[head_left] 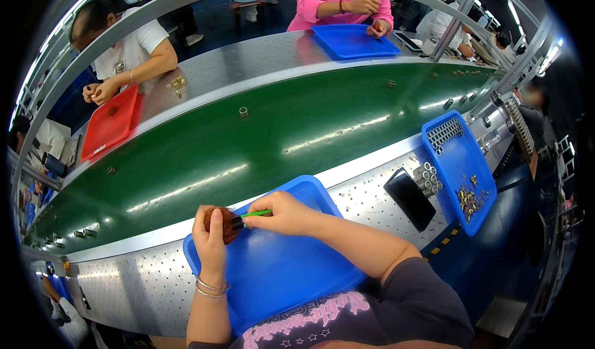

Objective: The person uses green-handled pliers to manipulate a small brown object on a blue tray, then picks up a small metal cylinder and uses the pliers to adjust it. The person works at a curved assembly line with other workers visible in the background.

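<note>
Over the near blue tray (282, 274), my left hand (211, 234) is closed around a rounded, reddish-brown piece (228, 225) that looks like a copper-wire coil. Its far side and part of its face are hidden by my fingers. My right hand (282, 213) pinches a thin green-handled tool (257, 213), pointing left. A dark block (237, 222) sits where the tool meets the coil; I cannot tell which of the two it belongs to. Both hands are close together above the tray's far left part.
A green conveyor belt (204, 157) runs beyond my bench, with small metal rings on it. To the right lie a black phone (410, 198), several metal rings (429, 177) and a blue tray (462, 169) of rings and small brass-coloured parts. Across, people work at red (118, 123) and blue trays (356, 41).
</note>
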Available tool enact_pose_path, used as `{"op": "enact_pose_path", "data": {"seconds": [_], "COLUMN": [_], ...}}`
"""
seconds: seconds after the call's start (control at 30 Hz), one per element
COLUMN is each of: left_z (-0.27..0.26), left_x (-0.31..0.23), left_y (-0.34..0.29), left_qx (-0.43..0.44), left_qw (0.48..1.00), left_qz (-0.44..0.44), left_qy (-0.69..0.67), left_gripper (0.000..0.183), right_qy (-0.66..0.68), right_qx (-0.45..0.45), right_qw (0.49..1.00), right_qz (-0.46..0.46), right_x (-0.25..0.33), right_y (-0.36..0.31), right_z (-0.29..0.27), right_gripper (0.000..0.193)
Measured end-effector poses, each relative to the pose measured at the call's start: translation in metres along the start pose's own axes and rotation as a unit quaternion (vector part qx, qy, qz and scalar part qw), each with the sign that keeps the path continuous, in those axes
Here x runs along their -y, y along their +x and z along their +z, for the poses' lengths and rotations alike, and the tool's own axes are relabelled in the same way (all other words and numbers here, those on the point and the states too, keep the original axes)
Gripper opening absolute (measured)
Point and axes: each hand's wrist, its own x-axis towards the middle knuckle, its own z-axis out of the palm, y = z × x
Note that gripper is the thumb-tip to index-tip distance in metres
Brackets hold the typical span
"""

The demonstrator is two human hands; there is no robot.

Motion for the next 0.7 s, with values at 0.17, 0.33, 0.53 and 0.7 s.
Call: {"op": "enact_pose_path", "data": {"seconds": [0.17,0.33,0.53,0.7], "left_z": [0.004,0.006,0.005,0.001], "left_x": [-0.005,-0.005,0.001,0.002], "left_y": [-0.001,0.000,0.000,0.004], "left_qx": [0.001,-0.053,0.018,0.064], "left_qw": [0.999,0.997,0.999,0.996], "left_qz": [-0.028,0.014,-0.020,-0.045], "left_qy": [-0.018,-0.059,-0.018,0.048], "left_gripper": [0.017,0.017,0.020,0.023], "right_qy": [0.006,0.006,0.032,0.009], "right_qx": [-0.018,-0.054,-0.129,-0.138], "right_qw": [0.999,0.998,0.991,0.987], "right_qz": [-0.030,-0.015,-0.035,-0.088], "right_x": [-0.013,-0.013,0.003,-0.010], "right_y": [0.002,0.002,-0.001,0.002], "right_z": [0.004,0.004,0.006,0.007], "right_gripper": [0.022,0.018,0.016,0.014]}}
